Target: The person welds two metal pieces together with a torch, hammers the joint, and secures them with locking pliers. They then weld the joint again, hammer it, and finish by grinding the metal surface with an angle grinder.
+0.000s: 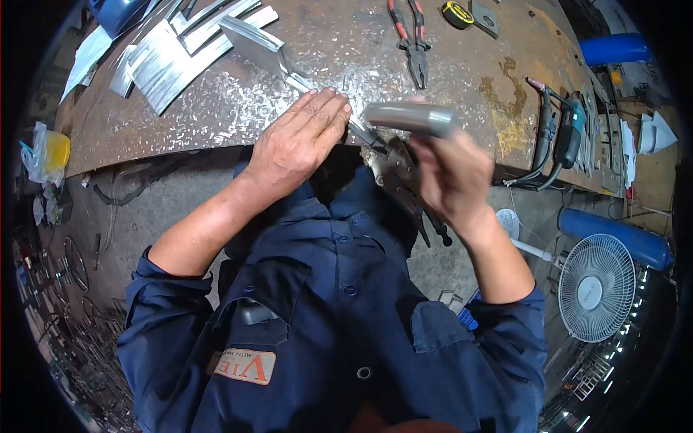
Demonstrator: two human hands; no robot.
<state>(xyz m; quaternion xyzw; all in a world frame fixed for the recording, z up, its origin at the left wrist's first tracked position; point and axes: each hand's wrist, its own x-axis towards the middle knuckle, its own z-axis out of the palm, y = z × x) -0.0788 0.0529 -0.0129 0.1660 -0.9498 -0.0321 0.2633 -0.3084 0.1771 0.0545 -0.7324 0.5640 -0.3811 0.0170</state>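
Observation:
My left hand [302, 138] lies palm down on a thin metal strip [294, 81] at the front of the workbench, its fingers pressed together. Dark locking pliers [398, 169] clamp at the bench edge, where the strip's near end shows. My right hand [458, 177], blurred by motion, is closed on a shiny metal cylindrical piece [411, 117], held above the strip's end and the pliers. An upright metal plate [253, 45] stands at the strip's far end.
Flat metal pieces [166, 68] lie at the back left. Red-handled pliers [416, 58], a tape measure [458, 14] and a teal grinder [572, 133] rest on the workbench [332, 43]. A white fan [590, 292] stands at the right.

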